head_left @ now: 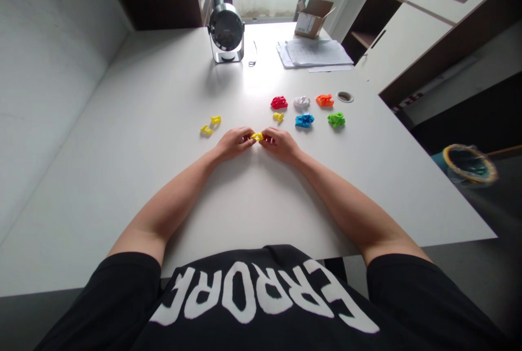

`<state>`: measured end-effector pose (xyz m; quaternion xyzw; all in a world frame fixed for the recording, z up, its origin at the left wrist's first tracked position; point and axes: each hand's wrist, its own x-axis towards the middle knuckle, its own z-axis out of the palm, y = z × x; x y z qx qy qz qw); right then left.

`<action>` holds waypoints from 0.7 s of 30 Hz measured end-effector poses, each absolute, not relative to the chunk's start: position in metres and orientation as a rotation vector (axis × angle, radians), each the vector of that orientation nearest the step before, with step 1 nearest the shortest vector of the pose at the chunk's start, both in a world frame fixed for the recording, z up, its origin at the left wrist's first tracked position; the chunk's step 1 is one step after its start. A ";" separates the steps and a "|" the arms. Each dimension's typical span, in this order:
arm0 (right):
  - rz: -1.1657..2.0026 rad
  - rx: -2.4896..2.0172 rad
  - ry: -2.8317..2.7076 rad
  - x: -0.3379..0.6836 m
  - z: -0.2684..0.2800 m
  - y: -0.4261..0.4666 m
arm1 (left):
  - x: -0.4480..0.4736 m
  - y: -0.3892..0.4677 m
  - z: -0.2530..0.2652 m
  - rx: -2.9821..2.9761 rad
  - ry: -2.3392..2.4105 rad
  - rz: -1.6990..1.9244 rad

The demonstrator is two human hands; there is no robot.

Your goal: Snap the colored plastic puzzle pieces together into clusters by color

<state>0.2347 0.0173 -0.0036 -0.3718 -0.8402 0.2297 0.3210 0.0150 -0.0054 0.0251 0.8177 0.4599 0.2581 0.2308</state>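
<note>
L hand (pixel 235 143): yellow pc (pixel 257 136) gripped at L end
R hand (pixel 281 145): same pc gripped at R end
Pc posn: held btwn both hands, over white table (pixel 163 95)
Loose yellow pcs (pixel 215 119): two laid nr L hand

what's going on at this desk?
A person's left hand and right hand pinch a small yellow plastic-looking piece between them, over the white tabletop. Two loose yellow pieces lie off to the left. Another yellow piece lies beyond the right hand, near chunkier plastic-looking shapes: a red one, a white one, an orange one, a blue one and a green one.
</note>
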 end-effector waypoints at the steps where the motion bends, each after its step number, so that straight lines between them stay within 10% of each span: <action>1: 0.604 -0.978 -2.208 0.235 -0.003 0.017 | 0.015 -0.006 0.025 2.248 1.266 0.711; 21: 0.633 -0.969 -2.207 0.235 -0.002 0.017 | 0.015 -0.006 0.027 2.259 1.279 0.694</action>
